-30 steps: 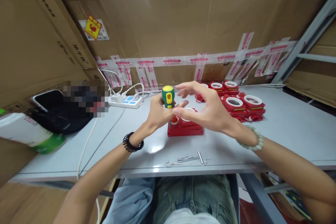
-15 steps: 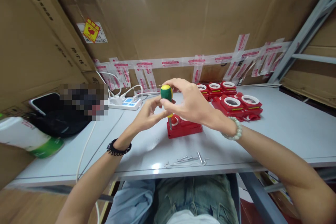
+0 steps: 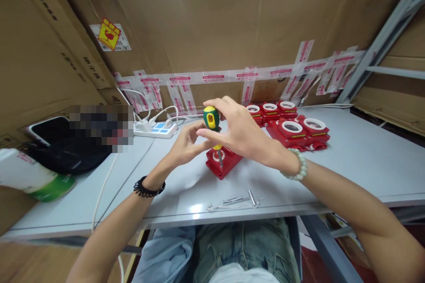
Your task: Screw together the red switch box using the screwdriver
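Observation:
A screwdriver (image 3: 211, 119) with a green and yellow handle stands nearly upright, its metal shaft running down to the near corner of a red housing (image 3: 222, 173) on the table. My right hand (image 3: 241, 130) is closed around the handle from the right, thumb on the near side and fingers behind. Lower down, my left hand (image 3: 189, 145) has its fingers closed about the bottom of the handle; its exact contact is partly hidden. The hands cover part of the housing. Whether the tip sits in a screw is too small to tell.
Several red housings with white rings (image 3: 292, 127) stand at the back right. Silver screws and a metal pin (image 3: 252, 197) lie near the front edge. A white power strip (image 3: 156, 129), black bag (image 3: 83, 159) and white-green package (image 3: 53, 188) are on the left. Cardboard (image 3: 206, 22) walls the back.
The red housing has turned, so a corner now points toward me. The screwdriver handle has rotated, showing a yellow slot, and its shaft leans more. The camera view has shifted slightly.

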`<state>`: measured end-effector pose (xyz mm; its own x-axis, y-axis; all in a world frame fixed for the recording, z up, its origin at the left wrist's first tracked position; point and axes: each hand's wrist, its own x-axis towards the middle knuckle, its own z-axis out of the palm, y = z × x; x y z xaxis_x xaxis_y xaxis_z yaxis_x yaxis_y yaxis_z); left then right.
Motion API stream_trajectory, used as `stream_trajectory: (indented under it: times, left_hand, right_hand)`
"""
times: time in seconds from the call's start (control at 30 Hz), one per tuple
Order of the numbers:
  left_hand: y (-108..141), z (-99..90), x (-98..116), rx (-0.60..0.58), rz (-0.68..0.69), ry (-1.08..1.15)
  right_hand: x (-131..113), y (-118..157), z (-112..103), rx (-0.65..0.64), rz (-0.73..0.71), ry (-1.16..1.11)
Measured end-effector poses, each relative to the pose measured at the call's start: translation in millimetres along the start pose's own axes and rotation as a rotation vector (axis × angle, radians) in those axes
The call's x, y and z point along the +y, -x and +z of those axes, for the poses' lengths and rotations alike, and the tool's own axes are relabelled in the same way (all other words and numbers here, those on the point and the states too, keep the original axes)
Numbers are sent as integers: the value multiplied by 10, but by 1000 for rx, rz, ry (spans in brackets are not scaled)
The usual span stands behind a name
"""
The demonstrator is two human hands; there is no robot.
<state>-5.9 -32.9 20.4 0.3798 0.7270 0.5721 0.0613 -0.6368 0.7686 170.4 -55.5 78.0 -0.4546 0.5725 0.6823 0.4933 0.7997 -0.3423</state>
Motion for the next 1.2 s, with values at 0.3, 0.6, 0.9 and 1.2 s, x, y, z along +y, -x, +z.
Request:
stream_trajectory:
  times: [0.3, 0.6, 0.9, 1.2]
  left_hand:
    - [104, 56, -65, -214, 33, -189]
    - [103, 110, 3, -165, 7, -258]
    - [126, 85, -20, -206, -48, -200]
    - [108, 182, -61, -180, -55, -105]
  right_hand:
    - [-42, 32, -107, -64, 22, -190]
    - [-83, 82, -142, -96, -16, 0]
    - [-77, 68, -128, -154, 10, -205]
    - [-72, 96, -150, -92, 17, -68]
